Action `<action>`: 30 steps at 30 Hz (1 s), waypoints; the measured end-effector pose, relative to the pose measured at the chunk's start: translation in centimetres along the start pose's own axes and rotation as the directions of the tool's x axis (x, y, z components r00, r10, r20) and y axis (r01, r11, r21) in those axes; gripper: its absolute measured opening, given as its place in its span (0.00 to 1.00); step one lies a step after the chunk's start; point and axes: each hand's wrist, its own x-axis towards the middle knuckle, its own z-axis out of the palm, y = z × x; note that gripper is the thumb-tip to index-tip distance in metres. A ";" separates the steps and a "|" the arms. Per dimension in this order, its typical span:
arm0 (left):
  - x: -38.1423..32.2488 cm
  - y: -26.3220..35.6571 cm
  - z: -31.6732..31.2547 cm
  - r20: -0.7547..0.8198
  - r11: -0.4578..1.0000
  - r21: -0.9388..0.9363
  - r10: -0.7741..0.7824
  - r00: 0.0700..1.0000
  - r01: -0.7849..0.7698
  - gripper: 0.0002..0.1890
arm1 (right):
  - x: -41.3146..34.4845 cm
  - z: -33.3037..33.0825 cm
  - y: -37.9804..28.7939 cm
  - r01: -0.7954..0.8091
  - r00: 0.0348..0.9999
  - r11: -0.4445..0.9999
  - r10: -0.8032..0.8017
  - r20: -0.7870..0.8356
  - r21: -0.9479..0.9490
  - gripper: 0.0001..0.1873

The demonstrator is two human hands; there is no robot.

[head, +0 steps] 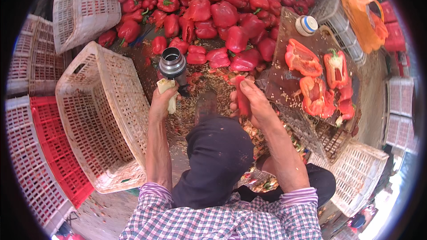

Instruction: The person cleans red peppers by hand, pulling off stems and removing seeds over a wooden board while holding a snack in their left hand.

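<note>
My left hand (164, 98) grips a pale rolled wrap (165, 86), which looks like filled flatbread. Just beyond it an uncapped steel vacuum flask (172, 65) stands upright on the seed-strewn ground. In my right hand (255, 101) is a strip of red pepper (242, 98), held between thumb and fingers. To the right, a dark board (283, 80) bears cut-open red peppers (302, 58) and torn pieces. A cap with a white top and blue ring (307, 25), perhaps the flask's, sits at the board's far end.
Whole red bell peppers (223, 13) are heaped ahead. An off-white plastic crate (96, 120) lies tilted at my left, with a red crate (56, 150) and several others beside it. Right of me are another crate (357, 173) and an orange bag (360, 16).
</note>
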 end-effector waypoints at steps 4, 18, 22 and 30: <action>-2.4 0.8 0.7 0.008 0.992 0.119 -0.045 0.999 0.044 0.12 | 3.2 -3.4 3.3 0.028 0.998 0.993 -0.021 -0.063 0.119 0.21; -5.1 2.4 5.5 0.311 0.931 0.364 -0.152 0.938 0.031 0.08 | 4.7 -4.9 5.6 0.243 0.936 0.963 -0.202 -0.288 0.116 0.17; -4.5 2.4 6.3 0.322 0.892 0.449 -0.210 0.923 0.047 0.09 | 4.6 -6.1 5.9 0.241 0.935 0.970 -0.222 -0.276 0.036 0.16; -4.6 3.1 8.3 0.384 0.773 0.626 -0.185 0.905 -0.107 0.03 | 3.8 -6.5 6.7 0.325 0.901 0.944 -0.295 -0.318 0.046 0.17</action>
